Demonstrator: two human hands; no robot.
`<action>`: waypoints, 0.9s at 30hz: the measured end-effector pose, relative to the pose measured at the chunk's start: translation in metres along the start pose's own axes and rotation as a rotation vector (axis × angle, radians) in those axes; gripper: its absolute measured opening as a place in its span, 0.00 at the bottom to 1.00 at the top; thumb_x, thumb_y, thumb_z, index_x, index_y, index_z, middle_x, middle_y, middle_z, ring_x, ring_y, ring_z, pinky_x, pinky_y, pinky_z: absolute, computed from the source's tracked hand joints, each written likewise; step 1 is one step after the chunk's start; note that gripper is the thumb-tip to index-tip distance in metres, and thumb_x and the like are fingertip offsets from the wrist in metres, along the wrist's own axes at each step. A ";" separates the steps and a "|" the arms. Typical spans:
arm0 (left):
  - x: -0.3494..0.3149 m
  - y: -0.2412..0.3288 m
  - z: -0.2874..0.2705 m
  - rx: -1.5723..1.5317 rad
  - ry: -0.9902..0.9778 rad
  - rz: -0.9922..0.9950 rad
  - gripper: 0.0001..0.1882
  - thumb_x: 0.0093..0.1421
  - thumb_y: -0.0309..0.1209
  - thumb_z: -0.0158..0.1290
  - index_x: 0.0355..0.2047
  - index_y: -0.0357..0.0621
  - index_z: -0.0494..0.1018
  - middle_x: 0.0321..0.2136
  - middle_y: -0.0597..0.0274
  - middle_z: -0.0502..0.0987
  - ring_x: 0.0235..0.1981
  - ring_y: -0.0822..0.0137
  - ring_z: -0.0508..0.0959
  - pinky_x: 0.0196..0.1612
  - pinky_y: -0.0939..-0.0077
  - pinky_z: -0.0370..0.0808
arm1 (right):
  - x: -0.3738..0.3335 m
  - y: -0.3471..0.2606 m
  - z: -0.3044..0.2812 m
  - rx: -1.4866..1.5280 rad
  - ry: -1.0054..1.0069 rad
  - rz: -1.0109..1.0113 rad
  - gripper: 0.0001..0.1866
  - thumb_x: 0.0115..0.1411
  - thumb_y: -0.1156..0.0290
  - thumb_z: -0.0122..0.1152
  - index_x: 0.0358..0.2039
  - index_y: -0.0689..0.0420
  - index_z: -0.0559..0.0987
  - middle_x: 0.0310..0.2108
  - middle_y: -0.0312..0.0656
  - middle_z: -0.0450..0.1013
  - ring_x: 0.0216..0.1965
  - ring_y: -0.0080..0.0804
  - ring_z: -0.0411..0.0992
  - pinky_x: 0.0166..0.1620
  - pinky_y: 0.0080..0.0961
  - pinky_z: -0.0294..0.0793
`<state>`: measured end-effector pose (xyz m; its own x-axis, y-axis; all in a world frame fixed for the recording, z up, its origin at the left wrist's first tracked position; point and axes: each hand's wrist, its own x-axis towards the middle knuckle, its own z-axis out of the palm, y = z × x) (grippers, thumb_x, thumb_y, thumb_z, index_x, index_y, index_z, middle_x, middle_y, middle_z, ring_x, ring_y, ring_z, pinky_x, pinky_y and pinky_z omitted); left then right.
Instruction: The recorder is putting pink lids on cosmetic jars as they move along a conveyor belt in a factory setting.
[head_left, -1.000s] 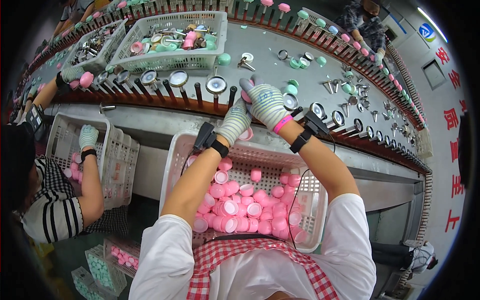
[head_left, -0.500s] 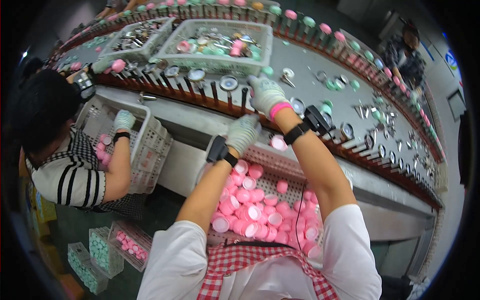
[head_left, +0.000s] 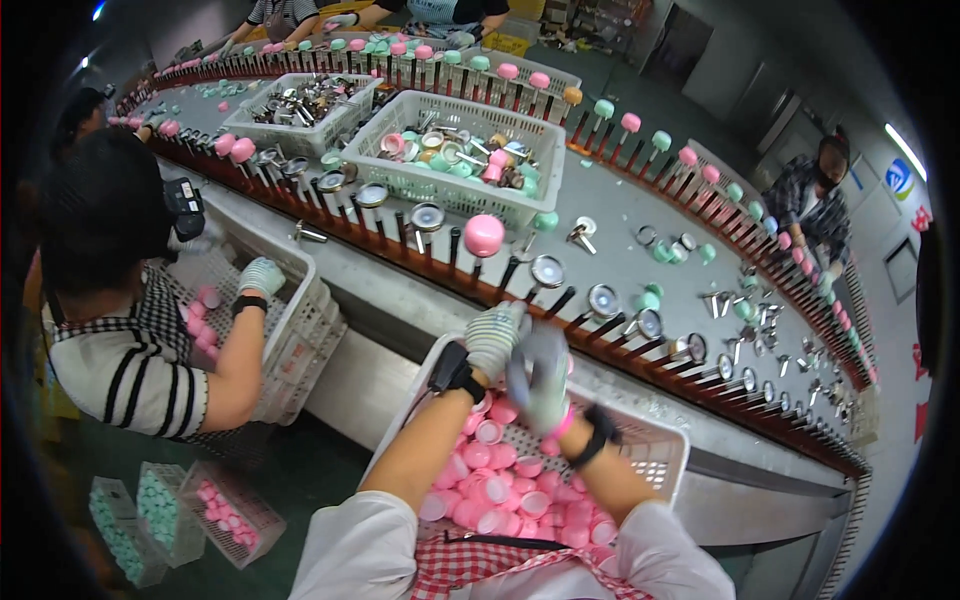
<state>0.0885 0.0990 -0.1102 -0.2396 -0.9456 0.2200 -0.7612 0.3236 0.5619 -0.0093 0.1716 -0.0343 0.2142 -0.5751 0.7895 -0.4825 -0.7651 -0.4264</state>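
My left hand (head_left: pixel 494 340), in a striped glove, is closed with fingers bent together at the edge of the peg row. Whatever it holds, if anything, is hidden. Beside it my right hand (head_left: pixel 542 378), gloved and smeared by motion, is over the basket; its fingers cannot be read. Below both hands a white perforated basket (head_left: pixel 655 440) holds many loose pink caps (head_left: pixel 490 488). Just beyond my hands, a pink cap (head_left: pixel 484 236) sits on top of an upright dark peg. A round metal piece (head_left: pixel 547 271) rests by the pegs to its right.
Beyond the pegs, two white baskets (head_left: pixel 450 196) of mixed caps and metal parts stand on the grey table (head_left: pixel 600 230). A co-worker (head_left: pixel 130 330) sits close at my left with another basket (head_left: pixel 300 300). Another person (head_left: pixel 815 205) stands at the far right.
My right hand has drawn back from the pegs to the basket beside my left hand. A pink cap now shows on a peg near where it was. The view has shifted.
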 end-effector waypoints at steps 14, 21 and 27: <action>0.006 0.013 -0.015 0.063 0.080 -0.056 0.13 0.59 0.40 0.49 0.36 0.46 0.75 0.32 0.53 0.79 0.34 0.50 0.79 0.38 0.55 0.75 | -0.145 0.037 0.095 -0.265 -1.089 0.582 0.21 0.55 0.74 0.53 0.52 0.53 0.73 0.50 0.49 0.70 0.45 0.52 0.74 0.44 0.43 0.75; 0.002 0.017 -0.020 -0.005 -0.101 -0.008 0.15 0.61 0.39 0.50 0.43 0.44 0.75 0.39 0.52 0.80 0.40 0.54 0.80 0.46 0.63 0.74 | -0.163 0.024 0.002 0.541 -0.518 1.062 0.27 0.53 0.65 0.62 0.54 0.56 0.71 0.49 0.46 0.72 0.48 0.43 0.72 0.47 0.34 0.75; -0.034 0.099 -0.026 -0.637 -0.360 0.539 0.25 0.58 0.32 0.53 0.55 0.37 0.66 0.51 0.49 0.71 0.52 0.58 0.73 0.55 0.67 0.70 | -0.104 -0.011 -0.122 1.441 0.501 1.276 0.32 0.55 0.52 0.65 0.55 0.55 0.68 0.47 0.41 0.71 0.44 0.34 0.73 0.37 0.31 0.80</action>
<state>0.0371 0.1641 -0.0414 -0.7221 -0.5794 0.3780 -0.0400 0.5804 0.8133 -0.1296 0.2750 -0.0577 0.0236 -0.9584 -0.2846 0.8376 0.1744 -0.5177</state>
